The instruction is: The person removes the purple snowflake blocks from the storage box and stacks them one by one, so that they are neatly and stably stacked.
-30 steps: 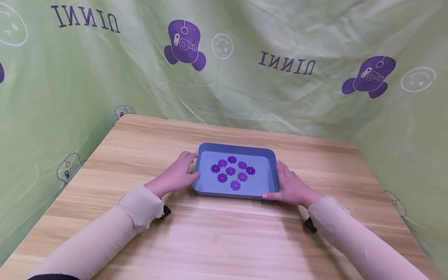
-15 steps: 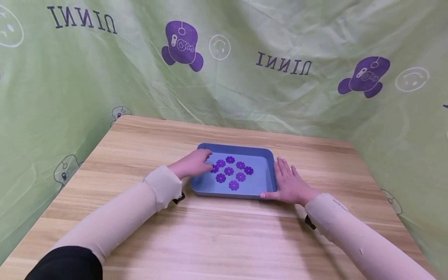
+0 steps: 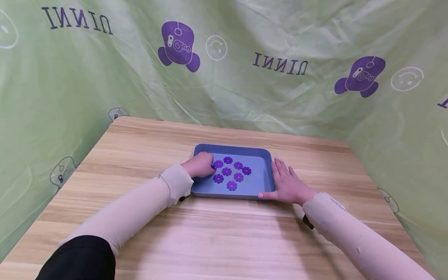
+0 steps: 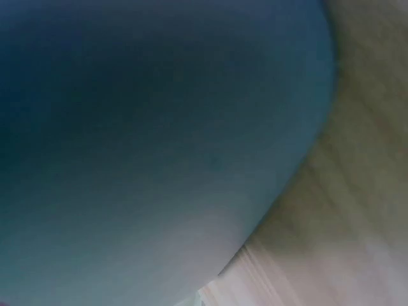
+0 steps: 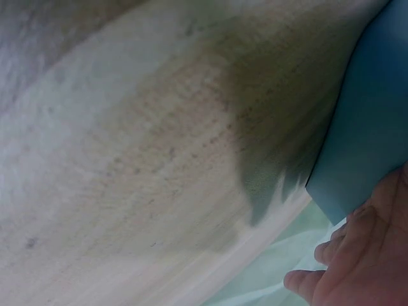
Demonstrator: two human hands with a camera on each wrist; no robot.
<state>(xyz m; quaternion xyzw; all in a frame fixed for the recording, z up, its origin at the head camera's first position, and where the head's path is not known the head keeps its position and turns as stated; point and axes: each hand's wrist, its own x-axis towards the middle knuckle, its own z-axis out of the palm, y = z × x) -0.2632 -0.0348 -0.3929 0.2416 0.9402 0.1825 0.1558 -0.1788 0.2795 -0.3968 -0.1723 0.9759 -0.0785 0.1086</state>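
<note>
A shallow blue tray (image 3: 254,181) holds several purple notched discs (image 3: 226,171), shaped like snowflake building pieces. My left hand (image 3: 200,165) reaches over the tray's left wall, fingers bent down at the leftmost disc (image 3: 214,167), which it partly covers. Its fingertips are hidden, and I cannot tell if they pinch that disc. Along the tray's right side lies my right hand (image 3: 288,184), fingers straight against the outer wall and thumb at the near right corner. Blue tray wall (image 4: 159,159) fills most of the left wrist view. In the right wrist view, the right hand's fingers (image 5: 357,252) lie beside the tray wall (image 5: 366,121).
The tray stands on a wood-grain table (image 3: 217,237). A green printed curtain (image 3: 224,93) hangs behind the table and along both sides. Light sleeves (image 3: 140,206) cover both forearms, and a small black device (image 3: 308,222) sits under the right wrist.
My left hand has gone from the tray's left edge over its wall and in toward the leftmost disc, its fingers bending down. My right hand has stayed at the right side, fingers straighter.
</note>
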